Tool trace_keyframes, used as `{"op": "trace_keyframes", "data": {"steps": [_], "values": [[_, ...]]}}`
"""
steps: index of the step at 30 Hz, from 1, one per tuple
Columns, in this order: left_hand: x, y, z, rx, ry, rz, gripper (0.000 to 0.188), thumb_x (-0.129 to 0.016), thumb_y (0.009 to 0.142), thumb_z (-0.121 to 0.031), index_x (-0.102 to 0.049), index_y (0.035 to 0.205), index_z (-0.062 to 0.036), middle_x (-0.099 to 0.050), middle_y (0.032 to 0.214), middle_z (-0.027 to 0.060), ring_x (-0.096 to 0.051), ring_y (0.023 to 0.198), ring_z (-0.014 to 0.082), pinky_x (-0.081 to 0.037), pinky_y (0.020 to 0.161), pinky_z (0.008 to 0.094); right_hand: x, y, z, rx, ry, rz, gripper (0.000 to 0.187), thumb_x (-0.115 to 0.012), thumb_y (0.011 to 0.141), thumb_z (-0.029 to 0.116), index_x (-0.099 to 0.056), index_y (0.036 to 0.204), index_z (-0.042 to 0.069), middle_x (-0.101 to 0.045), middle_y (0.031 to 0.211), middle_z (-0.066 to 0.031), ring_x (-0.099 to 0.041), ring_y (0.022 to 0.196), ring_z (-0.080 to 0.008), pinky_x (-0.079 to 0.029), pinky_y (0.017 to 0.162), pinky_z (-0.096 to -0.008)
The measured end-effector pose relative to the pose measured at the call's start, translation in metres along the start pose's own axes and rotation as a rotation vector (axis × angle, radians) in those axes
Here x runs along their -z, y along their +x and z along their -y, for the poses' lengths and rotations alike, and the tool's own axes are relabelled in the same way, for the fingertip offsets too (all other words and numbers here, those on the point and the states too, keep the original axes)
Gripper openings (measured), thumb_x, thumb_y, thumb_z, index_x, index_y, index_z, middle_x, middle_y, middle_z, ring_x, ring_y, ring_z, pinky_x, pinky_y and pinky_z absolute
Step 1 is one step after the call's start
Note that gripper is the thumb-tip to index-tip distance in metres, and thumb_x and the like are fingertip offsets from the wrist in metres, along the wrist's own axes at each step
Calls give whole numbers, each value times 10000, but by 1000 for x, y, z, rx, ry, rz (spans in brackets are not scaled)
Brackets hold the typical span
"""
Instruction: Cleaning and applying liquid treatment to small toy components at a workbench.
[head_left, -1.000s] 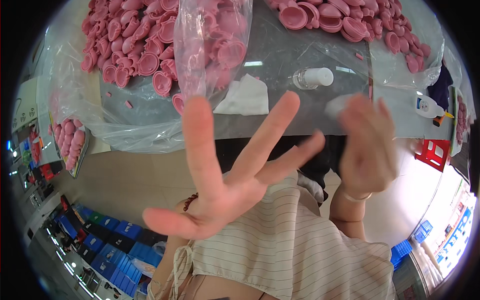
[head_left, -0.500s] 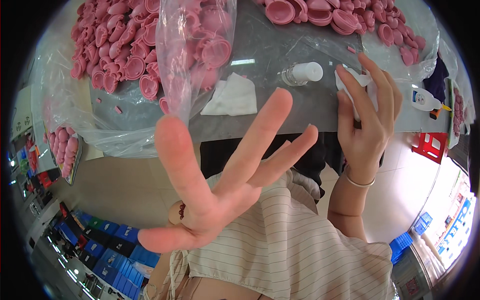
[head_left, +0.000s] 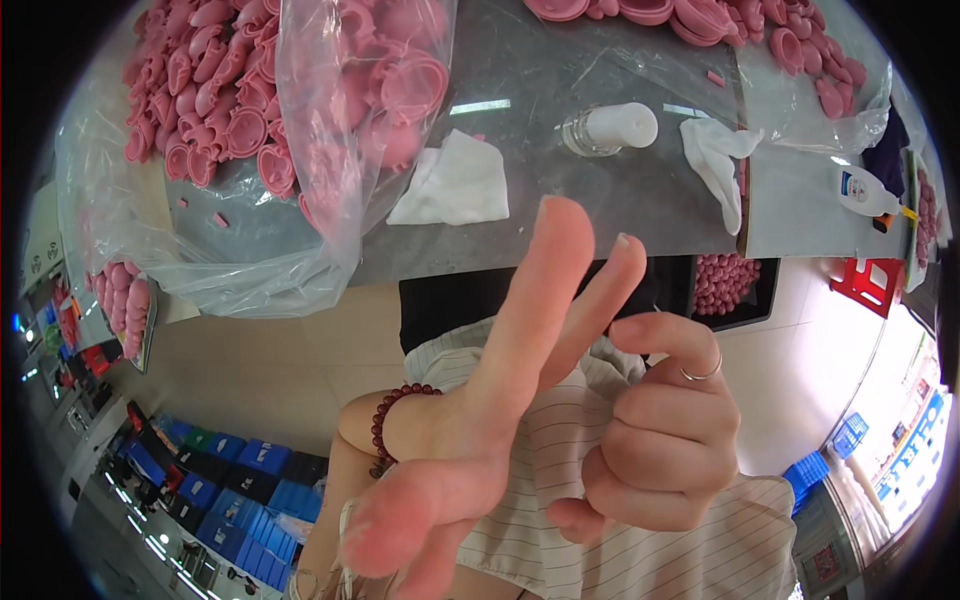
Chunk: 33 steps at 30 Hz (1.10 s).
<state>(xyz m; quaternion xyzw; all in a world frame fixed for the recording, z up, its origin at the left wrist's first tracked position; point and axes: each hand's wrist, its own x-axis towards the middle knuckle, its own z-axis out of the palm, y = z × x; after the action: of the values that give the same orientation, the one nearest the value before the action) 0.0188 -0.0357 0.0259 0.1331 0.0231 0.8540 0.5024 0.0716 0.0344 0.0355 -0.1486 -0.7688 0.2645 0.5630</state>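
My left hand (head_left: 465, 450), with a dark red bead bracelet at its wrist, is raised close to the camera above my lap. Its fingers are stretched apart and hold nothing. To its right, my right hand (head_left: 670, 430) is closed, its index finger crooked and the others curled toward the palm; I see nothing in it. Both hands are on the near side of the grey table (head_left: 560, 210). On the table lie a folded white cloth (head_left: 455, 180) and a crumpled white cloth (head_left: 715, 165). Between them, a clear bottle with a white cap (head_left: 610, 130) lies or leans.
Pink moulded parts (head_left: 200, 95) fill a clear plastic bag (head_left: 250, 285) at the left; more pink parts (head_left: 690, 20) lie at the far right. A white squeeze bottle (head_left: 865, 190) lies right. Below are a black tray (head_left: 765, 295) of small pink pieces and a red stool (head_left: 865, 285).
My right hand has let go of the crumpled white cloth and drawn back toward me, its fingers curling. My left hand has turned and moved slightly down. The view has shifted a little.
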Motion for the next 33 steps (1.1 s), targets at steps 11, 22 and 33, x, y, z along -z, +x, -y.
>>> {"op": "trace_keyframes", "data": {"steps": [11,22,33], "values": [[19,23,-28,1152,-1168,-576,171,-377,901,-216,-295,1015,-118,-55,834,-46,-105,665,1,-169,482,178,-21,14,2,16,-167,14,307,-561,557,160,-310,388,107,-158,396,28,-196,340,-105,-376,483,-358],[6,-9,28,480,-1826,-122,203,-453,866,-141,-432,1054,-216,-85,998,-229,-102,406,81,-157,354,113,-14,-6,5,41,-215,22,264,-513,553,138,-309,387,113,-164,394,31,-204,336,-98,-403,595,-394],[-6,6,22,381,-2446,-240,207,-359,903,-204,-479,779,-92,-70,437,-60,-51,359,62,-123,276,201,-19,-5,10,5,-212,-6,241,-497,521,133,-304,379,102,-145,395,32,-182,334,-102,-394,545,-353]]}}
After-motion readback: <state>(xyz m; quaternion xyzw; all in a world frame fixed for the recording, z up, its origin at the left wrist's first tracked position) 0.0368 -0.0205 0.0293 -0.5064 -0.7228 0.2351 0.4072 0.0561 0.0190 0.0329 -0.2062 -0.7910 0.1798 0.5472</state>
